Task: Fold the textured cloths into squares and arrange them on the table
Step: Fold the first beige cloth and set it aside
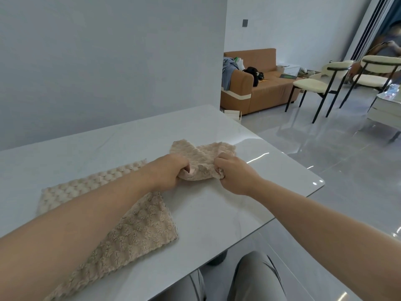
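Note:
A small beige textured cloth point(201, 155) lies bunched on the white table point(227, 213), toward its far right part. My left hand point(169, 170) grips the cloth's near left edge with curled fingers. My right hand point(232, 172) grips its near right edge the same way. A second, larger beige textured cloth point(138, 231) lies spread flat on the near left of the table, partly hidden under my left forearm.
The table's right edge point(303, 196) runs close to my right wrist, with grey glossy floor beyond. A grey wall stands behind the table. Farther off are a brown sofa point(260, 83) and two cream chairs point(314, 85). My knees show under the near table edge.

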`<state>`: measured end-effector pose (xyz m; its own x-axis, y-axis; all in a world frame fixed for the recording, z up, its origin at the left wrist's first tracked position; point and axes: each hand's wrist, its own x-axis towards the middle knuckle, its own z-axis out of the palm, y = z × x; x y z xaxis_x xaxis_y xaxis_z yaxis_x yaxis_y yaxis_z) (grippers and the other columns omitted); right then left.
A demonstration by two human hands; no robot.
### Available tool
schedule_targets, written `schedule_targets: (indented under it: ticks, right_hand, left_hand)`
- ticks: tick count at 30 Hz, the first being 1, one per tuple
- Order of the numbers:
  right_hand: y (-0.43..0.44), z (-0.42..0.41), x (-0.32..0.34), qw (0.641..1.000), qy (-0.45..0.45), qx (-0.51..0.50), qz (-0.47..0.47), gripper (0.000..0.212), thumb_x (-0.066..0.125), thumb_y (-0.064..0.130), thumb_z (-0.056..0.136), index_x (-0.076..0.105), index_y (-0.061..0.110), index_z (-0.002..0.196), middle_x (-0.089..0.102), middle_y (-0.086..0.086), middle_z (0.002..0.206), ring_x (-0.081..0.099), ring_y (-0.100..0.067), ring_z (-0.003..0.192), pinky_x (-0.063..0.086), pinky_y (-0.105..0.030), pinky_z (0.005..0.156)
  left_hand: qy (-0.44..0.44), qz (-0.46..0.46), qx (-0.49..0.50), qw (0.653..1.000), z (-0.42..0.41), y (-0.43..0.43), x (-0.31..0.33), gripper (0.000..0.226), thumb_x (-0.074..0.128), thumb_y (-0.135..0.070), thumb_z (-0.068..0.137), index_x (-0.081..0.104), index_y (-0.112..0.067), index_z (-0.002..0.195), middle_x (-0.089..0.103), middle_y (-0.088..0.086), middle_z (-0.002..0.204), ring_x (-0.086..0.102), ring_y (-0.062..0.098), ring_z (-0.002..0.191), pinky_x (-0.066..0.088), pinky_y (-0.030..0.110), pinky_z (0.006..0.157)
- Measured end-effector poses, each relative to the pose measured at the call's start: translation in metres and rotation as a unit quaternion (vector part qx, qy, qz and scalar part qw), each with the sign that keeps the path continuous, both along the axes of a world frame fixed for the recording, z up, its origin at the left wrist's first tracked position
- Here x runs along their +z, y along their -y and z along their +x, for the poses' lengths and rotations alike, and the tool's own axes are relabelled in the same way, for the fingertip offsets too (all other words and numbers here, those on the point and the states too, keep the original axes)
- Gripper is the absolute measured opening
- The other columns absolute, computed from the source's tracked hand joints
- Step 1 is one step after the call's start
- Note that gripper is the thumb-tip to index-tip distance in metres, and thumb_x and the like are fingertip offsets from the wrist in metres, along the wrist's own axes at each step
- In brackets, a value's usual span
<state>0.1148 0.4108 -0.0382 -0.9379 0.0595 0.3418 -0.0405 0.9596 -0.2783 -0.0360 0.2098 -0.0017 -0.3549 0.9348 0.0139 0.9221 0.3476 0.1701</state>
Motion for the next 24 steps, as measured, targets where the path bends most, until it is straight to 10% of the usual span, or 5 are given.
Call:
schedule_targets:
  ticks: [7, 18, 24]
  right_hand:
    - [0.000, 0.020, 0.000, 0.995, 0.098, -0.030, -0.003, 0.024, 0.056, 0.004, 0.082, 0.041, 0.022, 0.081, 0.040, 0.014, 0.080, 0.045, -0.019, 0.079, 0.044, -0.036, 0.070]
    - [-0.022, 0.047, 0.024, 0.978, 0.189, -0.083, -0.031, 0.020, 0.069, 0.025, 0.089, 0.049, 0.026, 0.091, 0.050, 0.014, 0.082, 0.050, -0.014, 0.080, 0.034, -0.020, 0.062]
    - [-0.040, 0.055, 0.042, 0.976, 0.183, -0.114, -0.030, 0.019, 0.048, 0.007, 0.094, 0.064, 0.014, 0.104, 0.063, 0.003, 0.090, 0.051, -0.013, 0.079, 0.032, -0.010, 0.060]
  left_hand:
    - [-0.023, -0.053, 0.022, 0.998, 0.011, 0.011, -0.006, 0.025, 0.055, 0.004, 0.081, 0.046, -0.013, 0.065, 0.057, 0.005, 0.077, 0.056, 0.025, 0.078, 0.051, 0.046, 0.072]
    - [-0.035, -0.009, 0.035, 0.999, 0.026, 0.017, 0.003, 0.047, 0.061, -0.050, 0.097, 0.040, -0.019, 0.068, 0.049, -0.005, 0.064, 0.044, 0.013, 0.061, 0.027, 0.029, 0.056]
    - [0.075, 0.010, 0.006, 0.997, 0.029, 0.023, -0.003, 0.036, 0.067, -0.013, 0.092, 0.038, -0.011, 0.070, 0.043, -0.002, 0.063, 0.035, 0.009, 0.057, 0.031, 0.030, 0.058]
